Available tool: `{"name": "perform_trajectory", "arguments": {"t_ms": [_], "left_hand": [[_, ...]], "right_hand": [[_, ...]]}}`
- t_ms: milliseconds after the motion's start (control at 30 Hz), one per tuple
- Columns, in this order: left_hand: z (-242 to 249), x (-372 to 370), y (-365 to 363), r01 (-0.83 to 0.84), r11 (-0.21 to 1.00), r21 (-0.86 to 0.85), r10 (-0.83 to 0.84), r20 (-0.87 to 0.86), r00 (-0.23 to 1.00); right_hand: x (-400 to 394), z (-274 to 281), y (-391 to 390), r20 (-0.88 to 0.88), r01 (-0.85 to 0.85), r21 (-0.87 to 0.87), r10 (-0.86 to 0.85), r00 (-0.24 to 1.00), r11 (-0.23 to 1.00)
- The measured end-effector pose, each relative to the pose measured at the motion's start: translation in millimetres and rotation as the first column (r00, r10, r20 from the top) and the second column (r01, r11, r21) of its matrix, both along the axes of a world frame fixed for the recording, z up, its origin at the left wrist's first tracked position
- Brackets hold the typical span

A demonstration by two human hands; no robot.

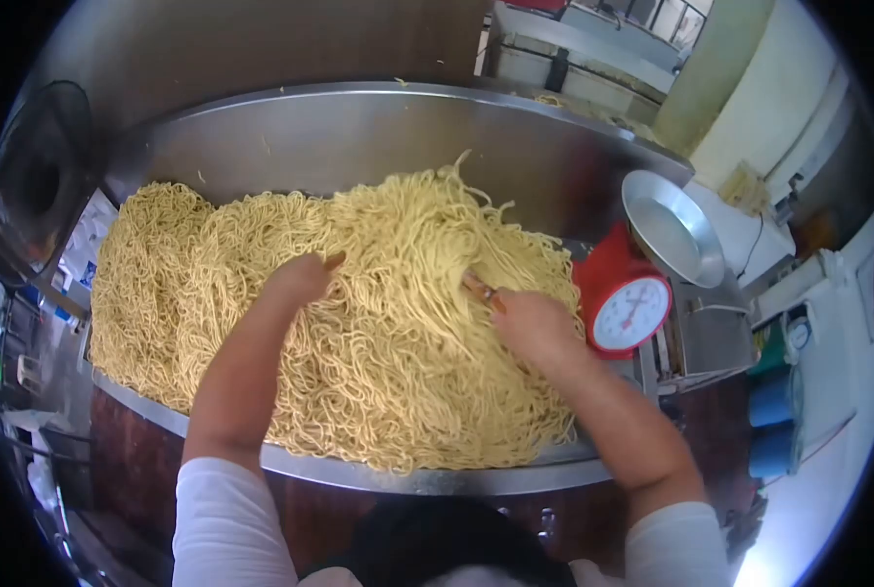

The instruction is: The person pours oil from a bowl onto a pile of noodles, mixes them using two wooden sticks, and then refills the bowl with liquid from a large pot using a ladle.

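Observation:
A large heap of yellow noodles (368,362) fills a long metal trough (358,117) in front of me. My left hand (305,278) reaches over the middle of the heap, closed around a brown, wooden-looking stick (335,260) whose short end shows past my fingers. To its right, my right hand (535,321) is closed on a similar brown stick (479,290), its far end sunk among the noodles. Between and beyond my hands the strands lie looser and paler. How far either stick runs under the noodles is hidden.
A red dial scale (598,293) with a round metal pan (673,227) stands at the trough's right end. Behind it is a metal box (716,328), with blue containers (773,421) lower right. A dark round fan-like object (41,186) stands at the left.

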State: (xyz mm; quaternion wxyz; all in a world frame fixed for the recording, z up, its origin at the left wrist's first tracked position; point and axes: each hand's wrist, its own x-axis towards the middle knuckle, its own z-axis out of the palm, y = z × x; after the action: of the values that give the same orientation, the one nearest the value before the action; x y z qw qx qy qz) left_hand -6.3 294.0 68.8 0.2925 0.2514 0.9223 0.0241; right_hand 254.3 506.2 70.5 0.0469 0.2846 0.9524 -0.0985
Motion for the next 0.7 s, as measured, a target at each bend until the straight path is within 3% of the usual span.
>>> {"name": "perform_trajectory", "arguments": {"t_ms": [33, 100, 167, 200, 233, 267, 300, 333, 367, 400, 433, 467, 500, 533, 567, 633, 667, 700], "left_hand": [[16, 8, -15, 0.024, 1.000, -0.018, -0.023, 0.060, 0.998], [-13, -8, -99, 0.031, 0.999, 0.045, -0.033, 0.039, 0.999], [18, 21, -178, -0.310, 0.936, 0.168, 0.257, 0.278, 0.926], [26, 30, -229, -0.468, 0.858, 0.210, 0.329, 0.475, 0.816], [47, 53, -265, -0.586, 0.798, 0.140, 0.429, 0.550, 0.716], [49, 69, -304, -0.501, 0.846, 0.182, 0.320, 0.578, 0.751], [48, 92, -320, -0.545, 0.833, 0.097, 0.345, 0.679, 0.648], [52, 115, -311, -0.652, 0.756, -0.049, 0.406, 0.817, 0.410], [31, 135, -297, -0.565, 0.821, -0.079, 0.386, 0.806, 0.449], [8, 157, -256, -0.436, 0.898, -0.061, 0.331, 0.747, 0.576], [-27, 170, -220, -0.311, 0.950, -0.025, 0.248, 0.669, 0.701], [-73, 178, -190, -0.178, 0.973, 0.144, 0.068, 0.559, 0.826], [-64, 192, -135, -0.288, 0.938, 0.191, 0.136, 0.562, 0.816], [-104, 188, -111, -0.077, 0.898, 0.434, -0.090, 0.352, 0.931], [-99, 196, -108, -0.069, 0.896, 0.439, -0.098, 0.348, 0.932], [-78, 210, -110, -0.327, 0.864, 0.382, 0.046, 0.588, 0.807], [-64, 216, -123, -0.473, 0.850, 0.232, 0.145, 0.760, 0.634], [-71, 221, -129, -0.464, 0.856, 0.227, 0.144, 0.759, 0.635]], "right_hand": [[16, -4, -2, -0.002, 0.009, -0.013, -0.009, 1.000, 1.000], [78, -12, 2, -0.073, -0.036, -0.199, 0.021, 0.997, 0.979], [177, -8, 42, -0.113, 0.001, -0.568, -0.079, 0.991, 0.823], [211, 51, 50, 0.202, 0.334, -0.733, -0.278, 0.939, 0.593], [261, 79, 71, 0.312, 0.468, -0.755, -0.376, 0.873, 0.459], [302, 114, 87, 0.351, 0.460, -0.753, -0.304, 0.886, 0.471], [338, 138, 94, 0.439, 0.526, -0.703, -0.291, 0.850, 0.478], [357, 150, 97, 0.517, 0.581, -0.647, -0.277, 0.810, 0.494], [339, 133, 92, 0.538, 0.583, -0.621, -0.255, 0.803, 0.525], [308, 99, 78, 0.560, 0.587, -0.593, -0.241, 0.792, 0.550], [276, 49, 61, 0.340, 0.294, -0.641, -0.081, 0.937, 0.709], [227, 19, 37, 0.281, 0.260, -0.730, -0.069, 0.957, 0.632], [192, -16, 0, 0.112, 0.182, -0.714, -0.147, 0.983, 0.677], [166, -36, -31, 0.028, 0.108, -0.795, -0.141, 0.990, 0.597], [156, -44, -48, -0.043, 0.029, -0.796, -0.104, 0.994, 0.604], [175, -47, -46, -0.127, -0.040, -0.791, -0.100, 0.987, 0.610], [207, -41, -34, 0.015, 0.092, -0.862, -0.156, 0.988, 0.499], [229, -39, -32, 0.161, 0.221, -0.901, -0.184, 0.970, 0.373]]}}
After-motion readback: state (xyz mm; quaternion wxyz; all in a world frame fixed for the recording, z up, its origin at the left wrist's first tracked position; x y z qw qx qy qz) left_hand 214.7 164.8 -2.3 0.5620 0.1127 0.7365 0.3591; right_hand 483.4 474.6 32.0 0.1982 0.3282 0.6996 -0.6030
